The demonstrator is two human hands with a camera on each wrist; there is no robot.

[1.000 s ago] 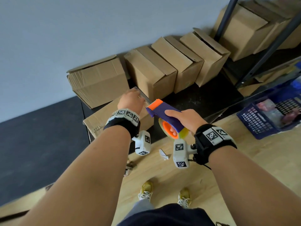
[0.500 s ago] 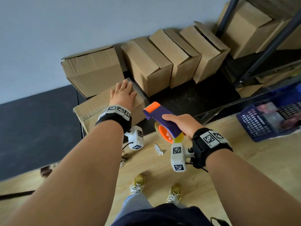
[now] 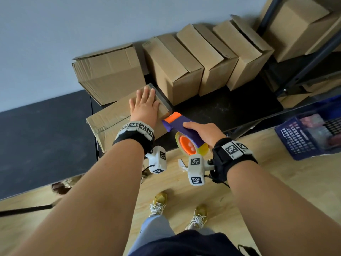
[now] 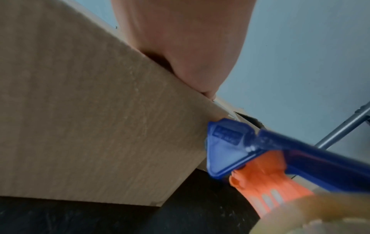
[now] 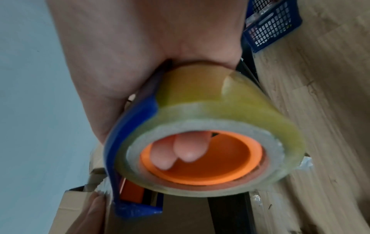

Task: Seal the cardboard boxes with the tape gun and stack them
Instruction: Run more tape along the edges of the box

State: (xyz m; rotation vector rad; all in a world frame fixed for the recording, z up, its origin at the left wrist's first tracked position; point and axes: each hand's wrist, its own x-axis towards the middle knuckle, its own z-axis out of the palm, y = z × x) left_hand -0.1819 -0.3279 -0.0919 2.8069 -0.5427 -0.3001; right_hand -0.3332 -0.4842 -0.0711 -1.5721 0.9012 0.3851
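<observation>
A low cardboard box [image 3: 118, 119] lay on a dark surface directly under the left hand [image 3: 144, 106], with its near right corner just ahead of the right hand [image 3: 203, 133]. A strip of clear tape seemed to run along the box's top, though glare made its extent hard to judge. The tape gun [image 3: 181, 133], purple-blue with an orange nose and an orange hub carrying a roll of clear tape [image 5: 218, 126], met that corner; the left wrist view showed its blue front plate touching the box edge. From here, the likeliest fault looked like the tape failing to catch or wrinkling, if the nose slid off the corner or the flaps lifted under uneven pressure; the box could also shift away from the pull if the holding palm eased. The left hand was spread flat, fingers straight and close together, pressing down on the box top near its far right edge. The right hand was wrapped round the tape gun's handle, thumb along the top, with two fingertips [image 5: 180, 152] showing through the orange hub in the right wrist view. Beyond the left hand, more cardboard boxes [image 3: 191, 65] stood in a row against a pale wall. To the right of the right hand, a blue basket [image 3: 297, 143] rested on the wooden floor.
</observation>
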